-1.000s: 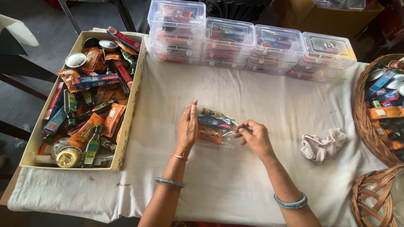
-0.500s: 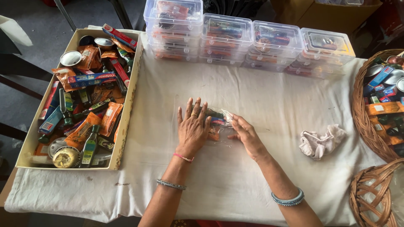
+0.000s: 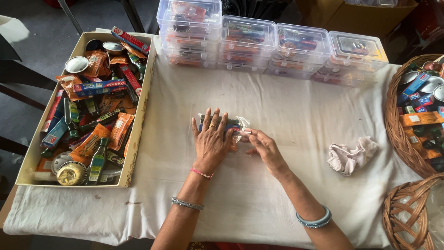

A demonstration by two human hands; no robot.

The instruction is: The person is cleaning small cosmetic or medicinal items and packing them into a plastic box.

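Desk (image 3: pixel 286 115), covered with a white cloth. Centre: one clear plastic pouch (image 3: pixel 233 126) holding small colourful items, lying flat on the cloth. Left hand (image 3: pixel 212 141): laid palm-down over the pouch, fingers spread wide and pressing it flat, ring on one finger, thin pink band and beaded bracelet at the wrist. Right hand (image 3: pixel 262 147): just beside the left, fingertips pinched narrow on the pouch's right end, blue bangles on the forearm. Left of the desk: open cardboard box (image 3: pixel 138 115) crowded with sachets, small bottles, tubes and tins. Far edge: row of stacked clear plastic containers (image 3: pixel 273 46) with lids on, filled with mixed goods. Right of the hands, well apart: crumpled pale rag (image 3: pixel 351 155). Right edge: wicker basket (image 3: pixel 397 120) of packaged items; a second wicker basket (image 3: pixel 407 213) below it, partly out of view.
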